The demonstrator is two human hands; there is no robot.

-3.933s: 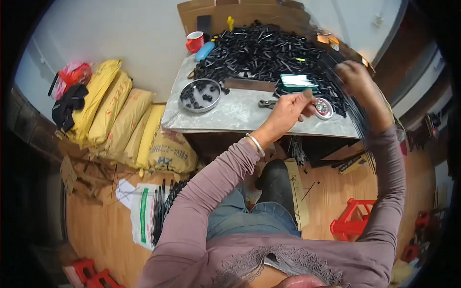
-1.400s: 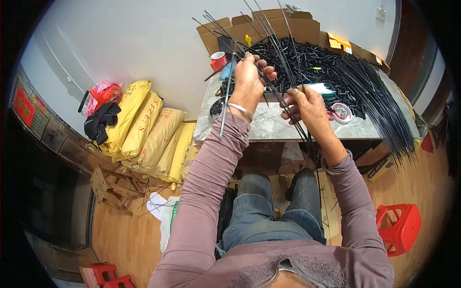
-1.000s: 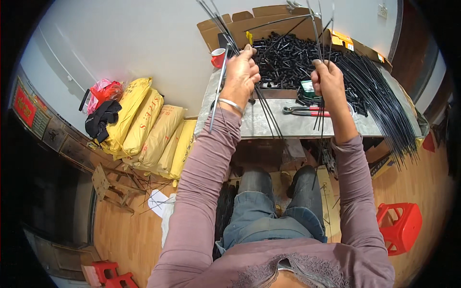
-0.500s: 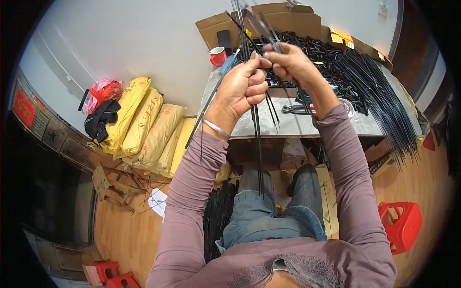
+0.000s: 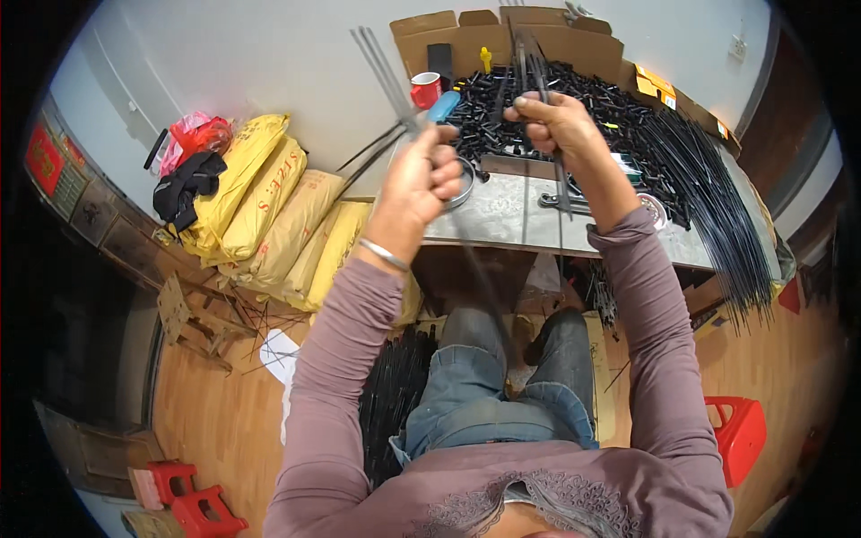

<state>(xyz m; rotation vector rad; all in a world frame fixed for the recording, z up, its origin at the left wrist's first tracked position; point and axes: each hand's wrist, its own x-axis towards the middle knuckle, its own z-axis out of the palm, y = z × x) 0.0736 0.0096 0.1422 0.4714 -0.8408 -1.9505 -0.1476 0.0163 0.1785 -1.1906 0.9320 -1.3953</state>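
Note:
My left hand [image 5: 420, 184] is closed round several thin black rods [image 5: 384, 76], which stick out above and below it and are smeared by motion. In my right hand [image 5: 567, 127] another few thin black rods [image 5: 539, 70] are pinched, pointing up and down over the table. The two hands are apart. Behind them spreads a heap of small black tube-like pieces [image 5: 619, 112]. A fan of long black rods [image 5: 722, 202] lies to the right, overhanging the table's edge. Below my right hand, pliers [image 5: 565, 203] rest on the grey tabletop [image 5: 502, 211].
A red mug [image 5: 426, 94] and a blue object [image 5: 444, 107] stand at the table's back left, before cardboard flaps [image 5: 574, 40]. Yellow sacks [image 5: 265, 193] are stacked at left. A red stool [image 5: 744, 439] is at right; more black rods [image 5: 395, 386] lie beside my leg.
My hands have drawn apart: the left has moved left and down with its rods, the right slightly right and down. Each hand now carries separate rods.

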